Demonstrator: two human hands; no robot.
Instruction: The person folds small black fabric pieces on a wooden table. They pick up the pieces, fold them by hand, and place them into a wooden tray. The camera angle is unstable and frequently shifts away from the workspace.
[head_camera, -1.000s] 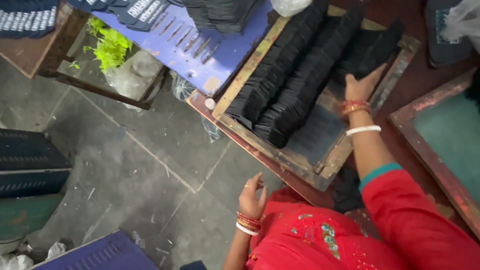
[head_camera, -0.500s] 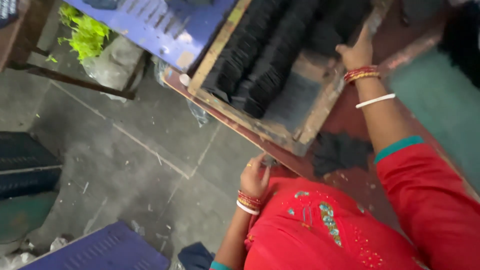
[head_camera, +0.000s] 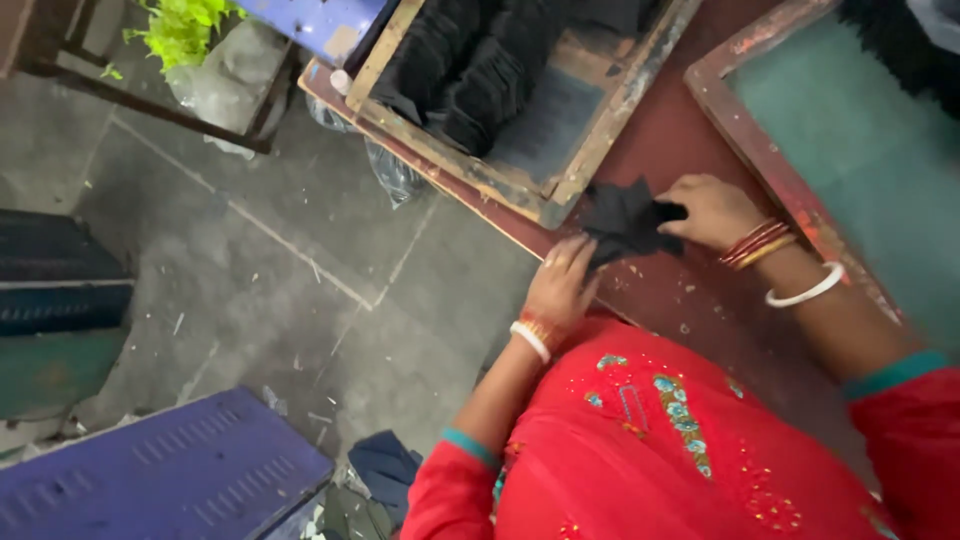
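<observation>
While both hands' fingers pinch a black cloth (head_camera: 625, 222) on the red tabletop (head_camera: 690, 290), a wooden tray (head_camera: 590, 150) of black pieces sits just beyond, the left hand (head_camera: 560, 285) at the edge and the right hand (head_camera: 712, 210) opposite.

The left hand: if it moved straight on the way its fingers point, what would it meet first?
The left hand points up and right, and its fingertips already touch the black cloth. Beyond the cloth, probably the corner of the wooden tray, though depth is unclear.

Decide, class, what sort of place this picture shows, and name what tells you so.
Probably a small workshop. A wooden tray packed with rows of black pieces sits on a worn red worktable, both hands gather black pieces, and the concrete floor is littered.
</observation>
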